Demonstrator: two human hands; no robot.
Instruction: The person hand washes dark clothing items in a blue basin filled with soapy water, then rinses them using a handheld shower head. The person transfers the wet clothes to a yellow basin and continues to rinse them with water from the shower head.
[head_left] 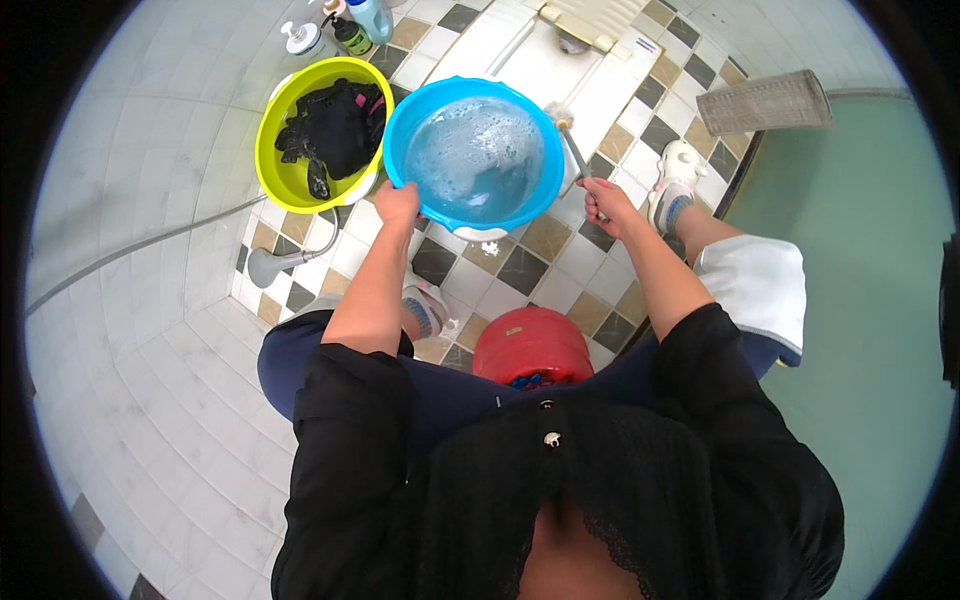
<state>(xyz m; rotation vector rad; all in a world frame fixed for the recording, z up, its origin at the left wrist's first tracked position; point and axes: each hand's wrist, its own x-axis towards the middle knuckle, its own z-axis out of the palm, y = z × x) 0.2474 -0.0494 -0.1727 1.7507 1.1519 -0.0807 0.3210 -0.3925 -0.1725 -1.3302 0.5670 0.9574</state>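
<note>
A blue basin [556, 190] of soapy, foamy water stands in front of me. At its near left rim, my left hand [398, 202] is closed on the edge. Right of the basin, my right hand [608, 205] is closed around the thin grey handle of a brush [576, 150]. The brush's pale round head is beside the basin's far right side, by a white fixture in the floor. Touching the blue basin on the left is a yellow-green basin [268, 150] with wet black clothing [338, 125] in it.
A grey shower head [268, 268] and its hose lie near the left wall. Several pump bottles [352, 36] stand at the far left. Between my legs is a red stool [532, 345]. A grey cloth [765, 102] hangs over the glass panel's edge on the right. Tiles cover the floor.
</note>
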